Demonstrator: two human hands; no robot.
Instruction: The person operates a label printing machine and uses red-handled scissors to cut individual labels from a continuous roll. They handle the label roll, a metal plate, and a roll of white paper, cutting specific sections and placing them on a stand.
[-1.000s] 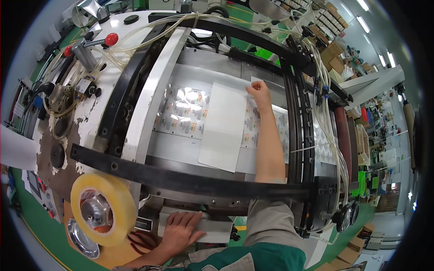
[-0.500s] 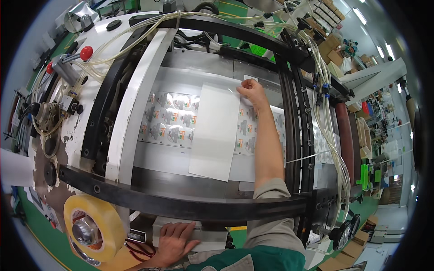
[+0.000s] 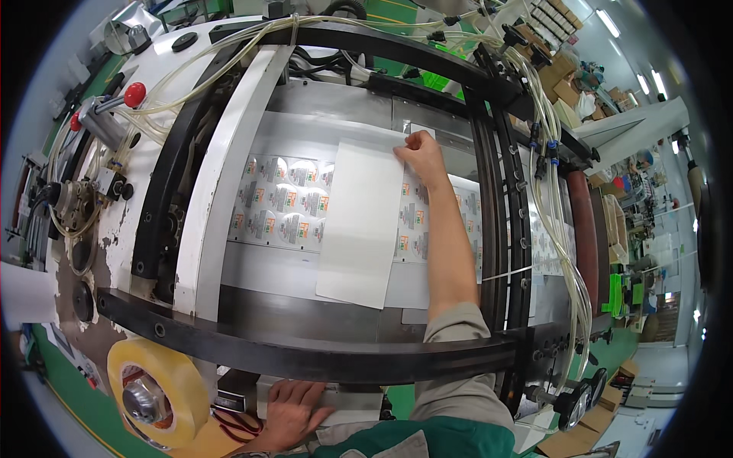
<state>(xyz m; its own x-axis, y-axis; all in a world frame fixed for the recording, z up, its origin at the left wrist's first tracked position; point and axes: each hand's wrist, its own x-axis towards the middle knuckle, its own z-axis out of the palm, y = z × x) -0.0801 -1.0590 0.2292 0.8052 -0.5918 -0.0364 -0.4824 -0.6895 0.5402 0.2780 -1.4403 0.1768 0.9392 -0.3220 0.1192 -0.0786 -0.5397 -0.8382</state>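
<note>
A blank white paper sheet (image 3: pixel 359 221) lies lengthwise across a clear web of printed round labels (image 3: pixel 286 198) on the machine bed. My right hand (image 3: pixel 421 159) reaches over the black front bar, its thumb and fingers pinched at the sheet's far right corner. More labels show on both sides of the paper; those beneath it are hidden. Below the front bar, my left hand (image 3: pixel 292 412) rests with fingers stretched out on a pale grey box-shaped part (image 3: pixel 347 402) of the machine.
Black bars (image 3: pixel 305 343) frame the bed. A yellowish tape roll (image 3: pixel 156 393) sits at the near left. Clear air hoses (image 3: pixel 546 206) hang on the right, beside a dark red roller (image 3: pixel 582 221). Red-knobbed levers (image 3: pixel 134 95) stand at the far left.
The whole view has shifted slightly. My right hand stays at the paper's corner and my left stays on the grey part; the paper lies nearly the same on the labels.
</note>
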